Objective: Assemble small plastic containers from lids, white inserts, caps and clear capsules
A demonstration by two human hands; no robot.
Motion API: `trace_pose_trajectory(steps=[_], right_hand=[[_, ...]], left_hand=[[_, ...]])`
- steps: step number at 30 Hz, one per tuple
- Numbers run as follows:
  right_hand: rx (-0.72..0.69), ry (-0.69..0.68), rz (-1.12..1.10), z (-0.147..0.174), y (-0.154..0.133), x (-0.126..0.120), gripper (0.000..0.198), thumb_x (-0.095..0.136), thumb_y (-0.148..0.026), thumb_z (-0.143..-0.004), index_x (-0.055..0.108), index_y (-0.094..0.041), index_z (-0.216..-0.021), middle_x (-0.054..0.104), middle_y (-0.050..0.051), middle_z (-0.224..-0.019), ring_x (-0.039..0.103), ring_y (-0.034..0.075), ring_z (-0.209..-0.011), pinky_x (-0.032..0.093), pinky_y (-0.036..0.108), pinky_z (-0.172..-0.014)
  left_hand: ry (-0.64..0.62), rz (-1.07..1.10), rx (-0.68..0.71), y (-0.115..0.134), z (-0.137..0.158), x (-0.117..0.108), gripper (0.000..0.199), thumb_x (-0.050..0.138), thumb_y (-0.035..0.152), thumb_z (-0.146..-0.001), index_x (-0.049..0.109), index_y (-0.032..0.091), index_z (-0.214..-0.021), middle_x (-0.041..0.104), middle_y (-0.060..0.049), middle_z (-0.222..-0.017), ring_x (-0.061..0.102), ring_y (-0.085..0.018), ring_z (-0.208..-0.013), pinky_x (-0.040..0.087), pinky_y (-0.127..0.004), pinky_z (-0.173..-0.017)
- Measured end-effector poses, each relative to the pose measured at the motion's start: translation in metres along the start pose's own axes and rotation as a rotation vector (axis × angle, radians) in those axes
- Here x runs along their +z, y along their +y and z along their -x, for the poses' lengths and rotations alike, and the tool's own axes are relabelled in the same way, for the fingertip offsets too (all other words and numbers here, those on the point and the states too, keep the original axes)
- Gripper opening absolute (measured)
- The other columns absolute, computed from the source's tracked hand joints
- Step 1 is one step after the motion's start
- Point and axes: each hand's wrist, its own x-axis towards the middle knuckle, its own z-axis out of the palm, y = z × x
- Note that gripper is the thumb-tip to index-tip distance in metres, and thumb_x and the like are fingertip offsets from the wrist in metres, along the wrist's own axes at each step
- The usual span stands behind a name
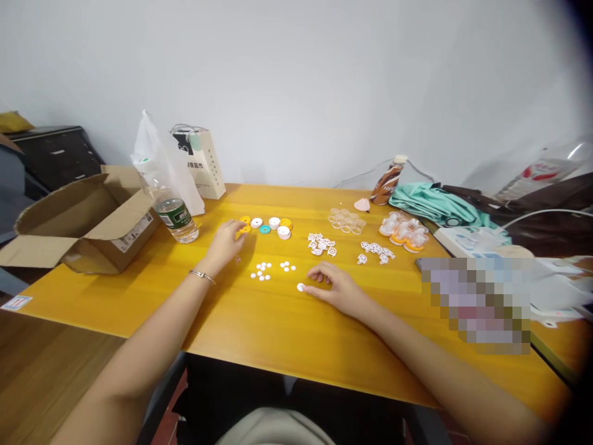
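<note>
My left hand [225, 242] reaches over the table, its fingertips at the yellow ring-shaped pieces [245, 220]; whether it grips one I cannot make out. Its fingers look bent and somewhat apart. Beside them lie white round pieces [274, 222] and a teal one [264, 229]. My right hand [340, 289] rests on its side, fingers loosely curled and thumb stretched away from them. At the thumb tip is a white disc [301, 287]. Several small white discs [262, 267] lie between the hands. White openwork pieces [320, 243] are beyond my right hand.
An open cardboard box [134, 238] and a large water bottle [176, 217] stand left. Clear rings [346, 220], orange-based clear-topped pieces [404, 231], a brown drink bottle [388, 180] and teal cloth [440, 204] lie toward the back right. A power strip [456, 240] with cables runs along the right.
</note>
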Motion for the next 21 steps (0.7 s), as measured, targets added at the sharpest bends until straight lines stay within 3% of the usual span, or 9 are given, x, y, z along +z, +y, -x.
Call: trace_pose_trajectory(steps=[4,11,21], right_hand=[[-0.032,-0.04,0.027,0.001,-0.003,0.008,0.024,0.064,-0.037,-0.071,0.056,-0.02,-0.084,0.056,0.004,-0.083,0.054,0.017,-0.08,0.045,0.03,-0.073],[-0.05,-0.064,0.042,0.001,0.0,0.011,0.017,0.063,-0.034,-0.073,0.058,-0.02,-0.082,0.054,0.004,-0.084,0.053,0.017,-0.083,0.044,0.032,-0.077],[-0.046,-0.066,0.029,0.0,0.0,0.011,0.016,0.061,-0.033,-0.074,0.058,-0.02,-0.082,0.053,0.004,-0.084,0.053,0.016,-0.082,0.044,0.031,-0.076]], left_hand=[[-0.034,-0.101,-0.038,-0.019,-0.008,0.006,0.025,0.047,0.024,-0.08,0.06,0.012,-0.097,0.059,-0.011,-0.096,0.054,-0.023,-0.091,0.041,-0.037,-0.086],[-0.187,-0.192,0.161,0.0,-0.002,0.029,0.038,0.043,0.028,-0.084,0.046,0.029,-0.121,0.042,-0.008,-0.126,0.039,-0.029,-0.111,0.034,-0.047,-0.09],[-0.161,-0.108,0.14,0.003,-0.003,0.032,0.014,0.048,0.028,-0.081,0.056,0.018,-0.087,0.051,-0.008,-0.106,0.045,-0.022,-0.097,0.038,-0.037,-0.086]])
